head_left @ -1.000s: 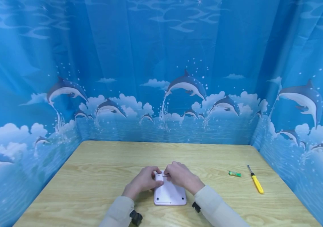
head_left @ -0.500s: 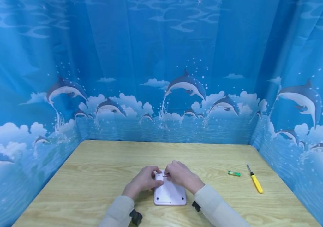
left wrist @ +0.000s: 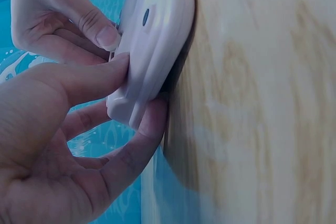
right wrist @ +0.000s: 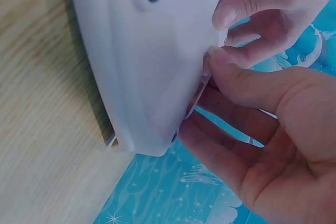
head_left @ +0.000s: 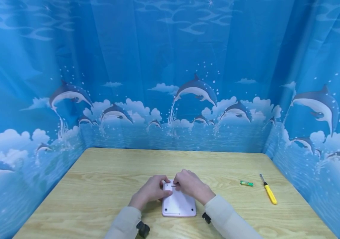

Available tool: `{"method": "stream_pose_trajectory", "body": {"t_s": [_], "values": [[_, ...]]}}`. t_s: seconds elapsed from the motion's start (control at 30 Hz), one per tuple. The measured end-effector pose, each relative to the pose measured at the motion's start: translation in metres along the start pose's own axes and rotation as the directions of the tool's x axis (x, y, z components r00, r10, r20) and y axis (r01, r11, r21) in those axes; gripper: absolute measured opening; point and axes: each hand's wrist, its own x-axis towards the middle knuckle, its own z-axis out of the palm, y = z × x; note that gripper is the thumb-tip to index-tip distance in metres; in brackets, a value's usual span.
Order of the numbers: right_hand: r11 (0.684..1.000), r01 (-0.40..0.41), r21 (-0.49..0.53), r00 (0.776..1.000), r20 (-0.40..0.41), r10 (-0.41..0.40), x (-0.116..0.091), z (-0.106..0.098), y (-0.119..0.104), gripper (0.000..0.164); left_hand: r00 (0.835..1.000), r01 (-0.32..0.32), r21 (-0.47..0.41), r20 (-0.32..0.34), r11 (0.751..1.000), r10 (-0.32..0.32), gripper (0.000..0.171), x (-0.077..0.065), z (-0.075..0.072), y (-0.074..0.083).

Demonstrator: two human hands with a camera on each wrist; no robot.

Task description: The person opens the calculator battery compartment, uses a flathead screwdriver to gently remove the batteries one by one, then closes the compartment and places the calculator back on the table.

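Note:
A pale pinkish-white flat device [head_left: 178, 202], apparently a calculator, lies face down on the table, with dark round feet at its corners. At its far end is a dark slot [head_left: 174, 186]. My left hand [head_left: 152, 190] grips its far left corner, thumb on top and a finger underneath, as the left wrist view shows. My right hand [head_left: 191, 184] bends over the slot. In the right wrist view, its thumb and fingers pinch a thin pale piece [right wrist: 198, 97], seemingly the battery cover, at the device's end. The fingers hide most of that piece and the slot's inside.
To the right lies a green battery [head_left: 246, 183], with a yellow-handled screwdriver [head_left: 270, 194] beyond it. The wood-grain table [head_left: 113, 166] has a blue dolphin-print curtain [head_left: 170, 132] along its back and sides. Black wrist cameras sit at both sleeves.

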Motion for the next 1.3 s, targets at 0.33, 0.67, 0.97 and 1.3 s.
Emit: {"method": "stream_pose_trajectory", "body": {"t_s": [0.33, 0.67, 0.97, 1.3], "values": [[1.000, 0.005, 0.000, 1.000, 0.019, -0.005, 0.0007, 0.0011, 0.0014, 0.013, 1.000, 0.006, -0.007, -0.002, 1.000, -0.006, 0.036, -0.0005, -0.0001, 0.0009], [1.000, 0.020, 0.007, 1.000, 0.017, -0.020, 0.0003, 0.0004, 0.0018, 0.014, 1.000, 0.007, -0.002, 0.003, 1.000, -0.007, 0.035, -0.0007, -0.0005, 0.0015], [0.999, 0.039, -0.009, 0.999, 0.007, -0.039, -0.0004, 0.0005, 0.0022, 0.012, 1.000, 0.014, 0.005, 0.000, 1.000, -0.014, 0.035, -0.0008, -0.0006, 0.0027], [0.999, 0.032, -0.005, 0.999, 0.019, -0.032, -0.0002, -0.0015, 0.0010, 0.013, 1.000, 0.025, 0.014, -0.004, 1.000, -0.025, 0.035, -0.0007, -0.0012, 0.0036]]}}
